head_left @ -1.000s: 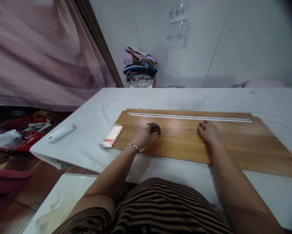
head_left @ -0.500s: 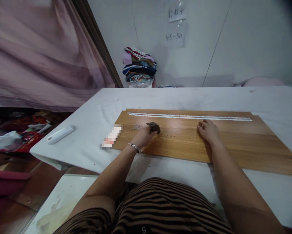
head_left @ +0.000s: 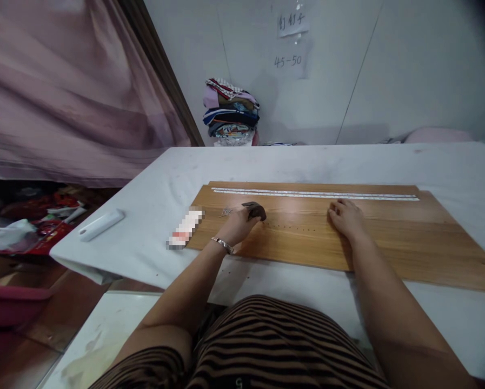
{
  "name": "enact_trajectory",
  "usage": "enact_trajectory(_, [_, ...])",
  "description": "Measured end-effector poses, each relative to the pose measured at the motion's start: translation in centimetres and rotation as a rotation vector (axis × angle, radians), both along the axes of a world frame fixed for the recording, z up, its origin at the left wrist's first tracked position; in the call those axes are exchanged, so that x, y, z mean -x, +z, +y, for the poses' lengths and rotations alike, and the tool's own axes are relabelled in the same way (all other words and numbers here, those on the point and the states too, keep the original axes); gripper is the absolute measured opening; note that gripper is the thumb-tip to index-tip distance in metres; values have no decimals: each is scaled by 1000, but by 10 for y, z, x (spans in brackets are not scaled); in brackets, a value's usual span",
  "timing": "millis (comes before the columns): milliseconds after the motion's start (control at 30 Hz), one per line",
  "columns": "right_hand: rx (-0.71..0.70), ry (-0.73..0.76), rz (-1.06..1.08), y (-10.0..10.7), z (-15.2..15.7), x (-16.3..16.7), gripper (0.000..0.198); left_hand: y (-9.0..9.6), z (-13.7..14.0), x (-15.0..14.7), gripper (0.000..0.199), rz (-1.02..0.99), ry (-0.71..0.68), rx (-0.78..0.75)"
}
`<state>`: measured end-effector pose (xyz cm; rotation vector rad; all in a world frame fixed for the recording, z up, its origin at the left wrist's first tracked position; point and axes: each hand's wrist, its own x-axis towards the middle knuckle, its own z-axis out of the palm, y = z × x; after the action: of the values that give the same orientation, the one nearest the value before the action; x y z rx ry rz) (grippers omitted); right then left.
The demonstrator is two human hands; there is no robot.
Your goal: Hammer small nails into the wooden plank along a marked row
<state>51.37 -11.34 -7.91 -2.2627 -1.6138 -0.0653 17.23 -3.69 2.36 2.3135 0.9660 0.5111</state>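
Observation:
My left hand, with a metal bracelet at its wrist, is closed around a dark brown curved piece. Its rounded end points down at the board; its exact kind I cannot make out. Beneath it lies a wooden board. A row of small dark dots, nail heads or holes, runs right from the piece. Several thin nails lie loose just left of my left hand. Flat on the board, to the right of the row, rests my right hand, fingers slightly bent and holding nothing.
Two white measuring strips lie along the board's far edge. The white-covered table carries a white elongated object and a blurred-out item at the left. Folded clothes are stacked by the wall.
The dark piece and my left hand have shifted very slightly left. My right hand stays in place on the board.

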Motion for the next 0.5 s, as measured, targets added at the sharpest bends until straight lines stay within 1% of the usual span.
enact_trajectory(233, [-10,-11,16,-1,0,1,32,-8,1,-2,19,-2,-18,-6])
enact_trajectory(400, [-5,-7,14,0,-1,1,34,-3,1,0,20,-8,-16,22])
enact_trajectory(500, [-4,-12,16,1,-1,1,33,0,1,0,21,-4,-12,10])
